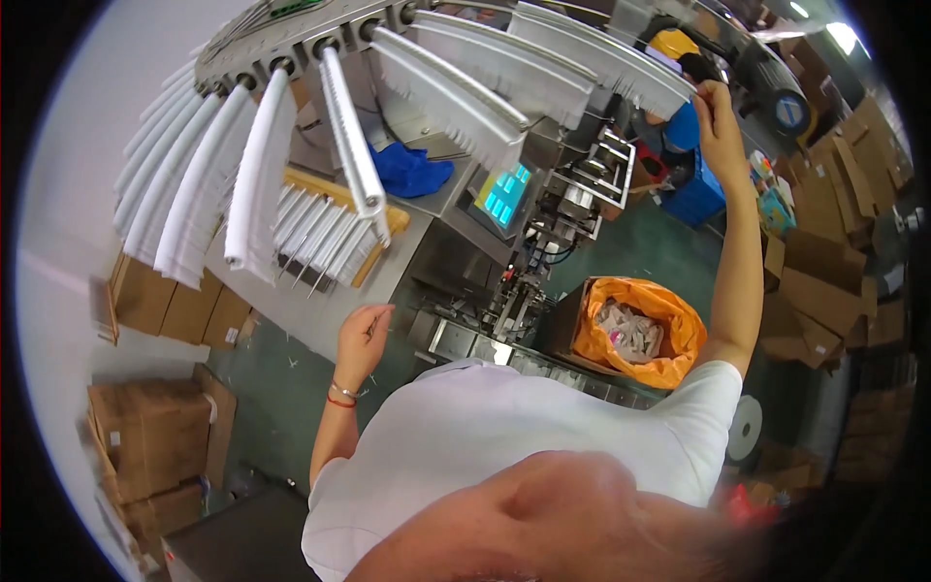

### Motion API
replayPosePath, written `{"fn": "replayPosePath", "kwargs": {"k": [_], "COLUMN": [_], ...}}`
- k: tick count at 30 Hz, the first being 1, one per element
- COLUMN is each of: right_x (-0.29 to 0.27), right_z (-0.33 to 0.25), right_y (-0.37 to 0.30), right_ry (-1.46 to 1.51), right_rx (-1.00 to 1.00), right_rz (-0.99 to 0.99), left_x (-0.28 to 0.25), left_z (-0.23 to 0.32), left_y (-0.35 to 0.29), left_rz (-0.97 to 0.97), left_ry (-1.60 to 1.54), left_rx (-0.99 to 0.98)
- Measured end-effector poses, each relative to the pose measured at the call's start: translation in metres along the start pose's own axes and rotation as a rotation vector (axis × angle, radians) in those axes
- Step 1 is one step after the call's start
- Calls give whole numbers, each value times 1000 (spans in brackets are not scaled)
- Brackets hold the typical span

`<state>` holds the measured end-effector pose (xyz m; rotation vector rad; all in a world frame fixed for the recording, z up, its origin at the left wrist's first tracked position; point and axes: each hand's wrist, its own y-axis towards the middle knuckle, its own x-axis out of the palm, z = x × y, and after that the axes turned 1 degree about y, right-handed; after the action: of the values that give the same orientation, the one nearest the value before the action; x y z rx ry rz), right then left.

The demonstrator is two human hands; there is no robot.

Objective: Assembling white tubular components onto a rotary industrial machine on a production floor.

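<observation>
Long rods hung with white strips fan out from a metal rail (pixel 291 39) above me. My right hand (pixel 720 126) is raised at the far right, its fingers closed at the outer end of the rightmost white-hung rod (pixel 601 58). Lower and to the left, my left hand (pixel 364 341) is held in a pinch near the edge of the metal table (pixel 320 315). Whatever lies between its fingertips is too small to make out. Beyond that hand, a wooden-framed tray (pixel 364 276) of metal rods with white strips rests on the table.
A machine (pixel 504 310) with a lit screen (pixel 502 194) stands ahead. A blue cloth (pixel 412 170) lies behind the tray. To the right are an orange-lined bin (pixel 689 339) of scraps, a blue crate (pixel 693 189) and cardboard boxes (pixel 819 291). More boxes (pixel 150 436) stand at left.
</observation>
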<state>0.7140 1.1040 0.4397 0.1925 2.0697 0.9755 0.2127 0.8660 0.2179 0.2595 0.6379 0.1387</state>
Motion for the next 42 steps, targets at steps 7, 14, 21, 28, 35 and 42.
{"fn": "replayPosePath", "kwargs": {"k": [7, 14, 21, 28, 35, 42], "right_x": [46, 33, 37, 73, 73, 71], "right_z": [-41, -11, 4, -15, -31, -32], "right_y": [45, 56, 35, 40, 35, 37], "right_ry": [-90, 83, 410, 383, 125, 278], "right_rx": [-140, 151, 66, -28, -172, 65], "right_rz": [-4, 37, -40, 68, 149, 117], "left_x": [0, -6, -5, -1, -2, -6], "left_z": [-14, -7, -11, -18, -10, -7], "left_y": [-6, -6, -3, -1, -1, 2], "left_rz": [29, 6, 12, 16, 5, 7], "left_ry": [-41, -113, -135, -102, -125, -139], "left_rx": [49, -18, 8, 40, -1, -21]}}
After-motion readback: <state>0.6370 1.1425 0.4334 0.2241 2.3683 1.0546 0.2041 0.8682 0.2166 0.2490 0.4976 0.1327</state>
